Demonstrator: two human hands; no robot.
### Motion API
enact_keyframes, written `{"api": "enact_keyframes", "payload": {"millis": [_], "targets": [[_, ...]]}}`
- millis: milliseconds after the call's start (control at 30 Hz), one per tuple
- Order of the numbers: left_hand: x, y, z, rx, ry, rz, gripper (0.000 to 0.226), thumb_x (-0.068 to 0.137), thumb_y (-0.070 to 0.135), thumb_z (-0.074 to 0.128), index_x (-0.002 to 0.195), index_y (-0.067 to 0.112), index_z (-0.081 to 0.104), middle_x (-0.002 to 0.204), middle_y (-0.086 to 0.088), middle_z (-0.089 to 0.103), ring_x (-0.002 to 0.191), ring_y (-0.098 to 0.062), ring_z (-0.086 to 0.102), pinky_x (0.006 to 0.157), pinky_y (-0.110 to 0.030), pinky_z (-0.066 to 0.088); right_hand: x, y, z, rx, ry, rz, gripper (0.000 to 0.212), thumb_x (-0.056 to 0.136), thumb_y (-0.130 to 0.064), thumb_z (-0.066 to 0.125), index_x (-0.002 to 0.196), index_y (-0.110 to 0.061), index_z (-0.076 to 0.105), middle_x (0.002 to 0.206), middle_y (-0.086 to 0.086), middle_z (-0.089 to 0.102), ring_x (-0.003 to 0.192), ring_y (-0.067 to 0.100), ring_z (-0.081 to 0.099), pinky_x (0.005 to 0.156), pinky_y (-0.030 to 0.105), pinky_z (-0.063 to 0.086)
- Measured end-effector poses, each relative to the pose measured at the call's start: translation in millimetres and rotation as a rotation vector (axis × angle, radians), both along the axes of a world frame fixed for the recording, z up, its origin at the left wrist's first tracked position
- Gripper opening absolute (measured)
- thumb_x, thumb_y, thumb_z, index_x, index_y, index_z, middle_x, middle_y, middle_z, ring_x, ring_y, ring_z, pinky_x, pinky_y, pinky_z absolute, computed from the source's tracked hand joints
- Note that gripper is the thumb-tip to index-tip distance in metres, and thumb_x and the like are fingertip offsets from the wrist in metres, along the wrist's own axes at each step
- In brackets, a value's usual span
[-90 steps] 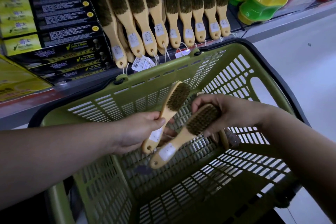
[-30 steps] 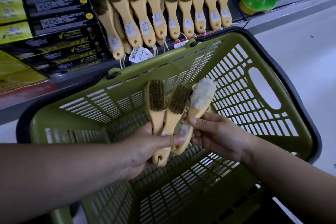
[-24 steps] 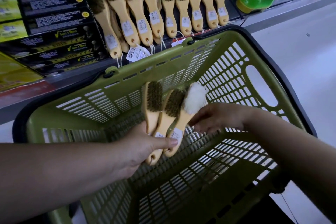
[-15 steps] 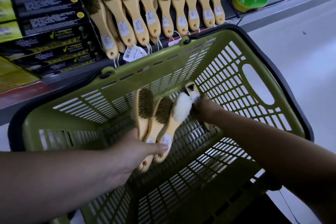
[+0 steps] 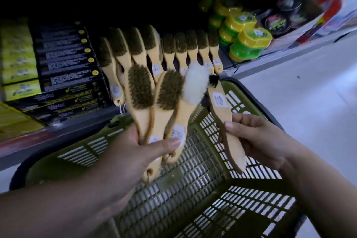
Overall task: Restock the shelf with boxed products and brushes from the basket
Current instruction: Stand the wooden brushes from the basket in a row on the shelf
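My left hand (image 5: 133,152) grips three wooden-handled brushes fanned upward: two with brown bristles (image 5: 140,85) (image 5: 170,91) and one with a white fluffy head (image 5: 194,85). My right hand (image 5: 255,139) holds a fourth wooden brush (image 5: 222,110) by its handle; its dark bristles peek out at the top. Both hands hover over the green plastic basket (image 5: 249,91), whose slatted bottom shows nothing in the visible part. On the shelf behind, a row of matching brushes (image 5: 181,48) leans with handles down.
Black boxed products (image 5: 65,58) are stacked at the left of the shelf, with yellow boxes (image 5: 17,58) beside them. Green-and-yellow containers (image 5: 245,42) sit to the right of the brushes. The pale floor (image 5: 309,102) runs along the right.
My right hand reached into the basket's far corner and came up holding a fourth brush. My left hand lifted its three brushes higher, toward the shelf. The view tilted up.
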State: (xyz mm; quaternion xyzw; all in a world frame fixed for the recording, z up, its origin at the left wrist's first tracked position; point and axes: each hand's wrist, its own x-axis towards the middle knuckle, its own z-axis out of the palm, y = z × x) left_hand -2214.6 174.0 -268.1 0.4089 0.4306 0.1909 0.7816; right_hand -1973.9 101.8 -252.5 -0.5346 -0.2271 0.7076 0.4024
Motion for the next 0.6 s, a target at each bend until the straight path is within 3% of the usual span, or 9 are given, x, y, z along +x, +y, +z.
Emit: {"api": "enact_keyframes", "payload": {"millis": [133, 233, 333, 500, 600], "targets": [[-7, 23, 8, 0.037, -0.001, 0.152, 0.052, 0.059, 0.024, 0.072, 0.11, 0.03, 0.064, 0.1, 0.009, 0.073, 0.083, -0.014, 0.07, 0.054, -0.024, 0.045, -10, 38, 15, 0.1, -0.139, -0.064, 0.027, 0.072, -0.02, 0.066, 0.095, -0.004, 0.065, 0.083, 0.01, 0.07, 0.07, 0.016, 0.066, 0.063, 0.024, 0.055], [-10, 34, 10, 0.073, -0.007, 0.233, 0.054, 0.059, 0.024, 0.071, 0.112, 0.029, 0.062, 0.103, 0.011, 0.072, 0.087, -0.012, 0.069, 0.062, -0.028, 0.045, -19, 77, 17, 0.195, -0.218, -0.083, 0.035, 0.074, -0.012, 0.061, 0.105, 0.004, 0.057, 0.086, 0.011, 0.067, 0.078, 0.018, 0.065, 0.072, 0.026, 0.055], [-12, 40, 11, 0.089, -0.033, 0.294, 0.049, 0.058, 0.022, 0.07, 0.106, 0.029, 0.063, 0.098, 0.015, 0.072, 0.086, -0.003, 0.068, 0.07, -0.029, 0.044, -25, 122, 8, 0.234, -0.294, -0.137, 0.019, 0.085, 0.0, 0.056, 0.104, 0.005, 0.054, 0.086, 0.01, 0.066, 0.084, 0.018, 0.068, 0.079, 0.025, 0.056], [-11, 47, 12, 0.087, -0.056, 0.295, 0.054, 0.057, 0.023, 0.071, 0.11, 0.029, 0.063, 0.099, 0.009, 0.073, 0.068, -0.003, 0.067, 0.054, -0.021, 0.046, -22, 184, -24, 0.185, -0.638, -0.192, 0.031, 0.09, -0.006, 0.059, 0.119, 0.002, 0.053, 0.108, 0.014, 0.066, 0.1, 0.023, 0.065, 0.091, 0.032, 0.052], [-8, 53, 12, 0.115, -0.083, 0.269, 0.053, 0.061, 0.024, 0.071, 0.113, 0.033, 0.062, 0.103, 0.011, 0.072, 0.085, -0.006, 0.069, 0.067, -0.027, 0.045, -22, 197, -43, 0.07, -0.814, -0.115, 0.04, 0.09, -0.013, 0.059, 0.129, -0.003, 0.049, 0.109, 0.013, 0.063, 0.093, 0.025, 0.065, 0.091, 0.039, 0.052]]}}
